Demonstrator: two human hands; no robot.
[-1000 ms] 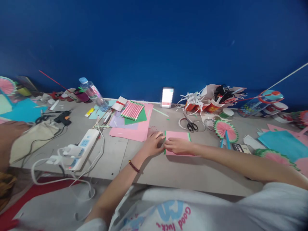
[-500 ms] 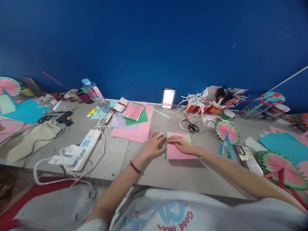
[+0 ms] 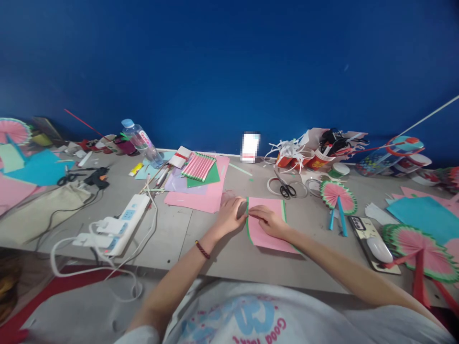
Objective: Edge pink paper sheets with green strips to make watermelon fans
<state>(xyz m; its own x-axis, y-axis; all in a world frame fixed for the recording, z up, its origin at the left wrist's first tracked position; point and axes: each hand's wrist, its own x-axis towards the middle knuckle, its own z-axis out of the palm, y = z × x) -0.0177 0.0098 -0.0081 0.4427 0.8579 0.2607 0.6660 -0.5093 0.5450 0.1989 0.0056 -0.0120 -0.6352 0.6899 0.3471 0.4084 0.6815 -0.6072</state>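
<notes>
A pink paper sheet (image 3: 267,243) with green strips along its left and right edges lies in front of me, its left side slightly bowed. My left hand (image 3: 230,215), wearing a dark red bead bracelet (image 3: 202,250), has its thumb and fingertips closed at the left green edge; the exact grip is partly hidden. Pressing on top of the sheet, my right hand (image 3: 271,221) has its fingers stretched toward that same edge. Just beyond the sheet are black-handled scissors (image 3: 287,190), resting on rolls of tape (image 3: 274,185).
Left of my hands, a pleated pink-and-green paper piece (image 3: 199,166) tops stacked coloured paper (image 3: 193,203). A power strip (image 3: 129,224), water bottle (image 3: 143,143) and glue gun (image 3: 97,178) stand farther left. Rightward are a round paper fan (image 3: 339,197), a phone (image 3: 362,224) and a mouse (image 3: 379,249).
My left hand's fingers have drawn together at the paper's left edge. The sheet's near edge has come slightly toward me, and my right hand has shifted a little nearer too.
</notes>
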